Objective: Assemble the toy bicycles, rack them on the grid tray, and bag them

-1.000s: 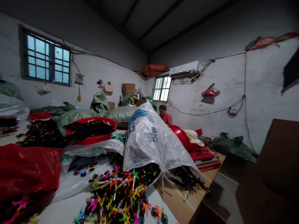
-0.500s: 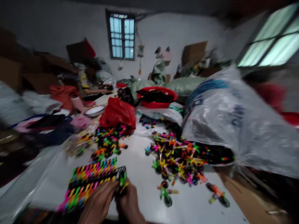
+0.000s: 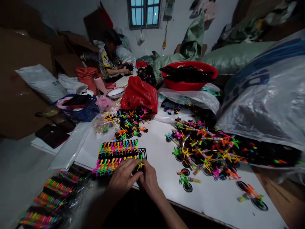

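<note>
A black rack [image 3: 142, 150] lies near the table's front edge, filled with rows of colourful toy bicycles [image 3: 116, 144]. Its bare openwork shows at the right end. There, a green and yellow toy bicycle [image 3: 141, 163] is partly covered by my fingers. My left hand [image 3: 125, 173] is closed, its thumb and fingers meeting at this bicycle and lying over the rack's front row. From the other side, my right hand [image 3: 148, 178] closes on the same bicycle. Right of the hands is a heap of loose toy bicycles [image 3: 207, 146], with a green and orange one [image 3: 186, 181] lying apart.
Filled racks in clear plastic [image 3: 51, 190] lie low at left. Behind the rack are more loose bicycles [image 3: 130, 124] and a red bag [image 3: 140, 95]. A red basin [image 3: 190, 76] and large white sack [image 3: 264, 98] stand farther back. Another person [image 3: 111, 58] works at the far end.
My view has tilted down and turned left, so the table's things appear higher and farther right. Both hands stay at the rack's right end with the bicycle.
</note>
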